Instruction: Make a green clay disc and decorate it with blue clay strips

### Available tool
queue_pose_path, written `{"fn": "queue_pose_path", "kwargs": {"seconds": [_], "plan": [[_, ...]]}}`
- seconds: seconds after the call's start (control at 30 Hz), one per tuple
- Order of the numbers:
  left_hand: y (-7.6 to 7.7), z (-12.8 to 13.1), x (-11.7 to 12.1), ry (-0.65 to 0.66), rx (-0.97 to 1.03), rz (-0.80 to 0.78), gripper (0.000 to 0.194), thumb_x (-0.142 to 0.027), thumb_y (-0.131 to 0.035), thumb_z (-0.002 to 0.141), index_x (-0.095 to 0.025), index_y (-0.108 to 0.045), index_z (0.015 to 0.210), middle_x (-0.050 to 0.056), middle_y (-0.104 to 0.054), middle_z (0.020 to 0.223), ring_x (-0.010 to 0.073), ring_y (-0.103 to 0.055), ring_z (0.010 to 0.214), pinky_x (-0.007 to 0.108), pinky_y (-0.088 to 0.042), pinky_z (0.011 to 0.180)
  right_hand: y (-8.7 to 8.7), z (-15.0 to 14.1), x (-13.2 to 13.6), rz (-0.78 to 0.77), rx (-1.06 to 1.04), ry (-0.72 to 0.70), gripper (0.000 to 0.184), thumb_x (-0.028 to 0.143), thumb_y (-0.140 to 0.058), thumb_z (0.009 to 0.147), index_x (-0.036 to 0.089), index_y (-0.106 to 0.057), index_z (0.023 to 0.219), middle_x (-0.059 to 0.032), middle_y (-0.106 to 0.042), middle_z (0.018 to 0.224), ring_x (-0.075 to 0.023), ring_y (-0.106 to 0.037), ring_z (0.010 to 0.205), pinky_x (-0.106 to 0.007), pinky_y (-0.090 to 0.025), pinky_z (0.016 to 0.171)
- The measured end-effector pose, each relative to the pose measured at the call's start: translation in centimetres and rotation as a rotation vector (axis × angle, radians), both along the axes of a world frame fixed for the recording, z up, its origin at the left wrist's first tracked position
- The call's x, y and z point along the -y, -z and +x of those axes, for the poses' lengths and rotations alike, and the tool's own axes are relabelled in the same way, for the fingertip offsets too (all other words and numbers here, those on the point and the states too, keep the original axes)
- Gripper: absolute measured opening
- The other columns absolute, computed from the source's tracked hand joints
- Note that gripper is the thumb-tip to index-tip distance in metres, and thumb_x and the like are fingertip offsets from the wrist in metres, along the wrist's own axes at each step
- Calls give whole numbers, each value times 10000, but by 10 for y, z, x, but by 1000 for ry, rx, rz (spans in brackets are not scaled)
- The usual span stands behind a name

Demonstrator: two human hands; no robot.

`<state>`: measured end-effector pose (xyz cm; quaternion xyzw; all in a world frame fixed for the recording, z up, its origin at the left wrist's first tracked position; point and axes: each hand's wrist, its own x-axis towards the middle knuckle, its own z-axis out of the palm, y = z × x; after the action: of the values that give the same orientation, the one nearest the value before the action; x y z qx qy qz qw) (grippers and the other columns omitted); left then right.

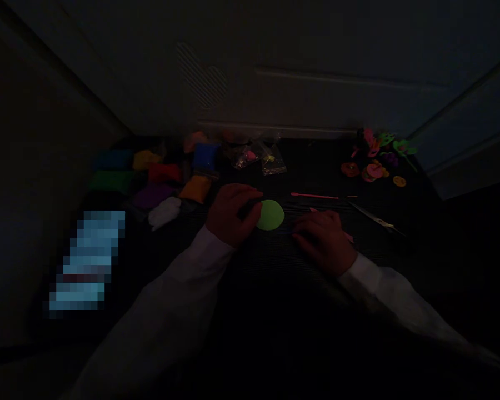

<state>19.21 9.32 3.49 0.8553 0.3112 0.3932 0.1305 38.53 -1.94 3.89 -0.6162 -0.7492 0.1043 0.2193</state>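
A flat, light green clay disc [270, 215] lies on the dark tabletop between my hands. My left hand [235, 214] is at its left side, fingers curved and apart from the thumb, with the thumb at the disc's edge. To the right of the disc, my right hand [325, 239] is low over the table, fingers drawn together. A faint thin bluish line shows by its fingertips; what it holds is too dark to make out. Bits of something pink [350, 238] peek out from behind this hand. Beyond it lies a pink modelling tool [314, 195].
Scissors [375, 218] lie at the right. Finished-looking colourful clay pieces [374, 171] are grouped at the back right. Several coloured clay packs, including a blue one [206, 156], fill the back left, near small clear bags [273, 161]. A lit, blurred screen [87, 258] stands at left. The scene is very dark.
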Motion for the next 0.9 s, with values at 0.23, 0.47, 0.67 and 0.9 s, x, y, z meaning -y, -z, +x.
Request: {"fn": "queue_pose_path", "kwargs": {"seconds": [0.23,0.47,0.67,0.9], "plan": [[-38,8,-4,247,48,-331,352,-314,-655,657,-175,-598,975,75,-612,1011,187,-541,979,343,-425,878,-50,-3,-29,62,-188,-3,85,246,-537,769,201,-582,825,-8,-642,819,-146,-569,801,-323,-381,770],[-28,4,-12,280,61,-420,220,-255,-670,652,-202,-639,863,53,-628,972,175,-554,958,332,-444,857,-43,-13,-51,45,-298,-17,87,247,-547,765,195,-580,827,-1,-639,789,-133,-579,762,-289,-423,716],[-23,5,-7,288,11,-324,140,-217,-652,677,-202,-657,817,40,-632,951,171,-535,973,323,-431,871,-34,-13,-45,19,-291,-95,70,217,-545,765,194,-576,824,0,-640,782,-132,-579,760,-341,-390,816],[-27,7,-4,261,38,-324,99,-204,-616,707,-230,-653,795,24,-640,929,185,-537,992,353,-449,873,-36,-12,-43,20,-330,-60,214,254,-575,745,206,-557,952,-21,-651,870,-155,-583,807,-329,-422,769]]}}
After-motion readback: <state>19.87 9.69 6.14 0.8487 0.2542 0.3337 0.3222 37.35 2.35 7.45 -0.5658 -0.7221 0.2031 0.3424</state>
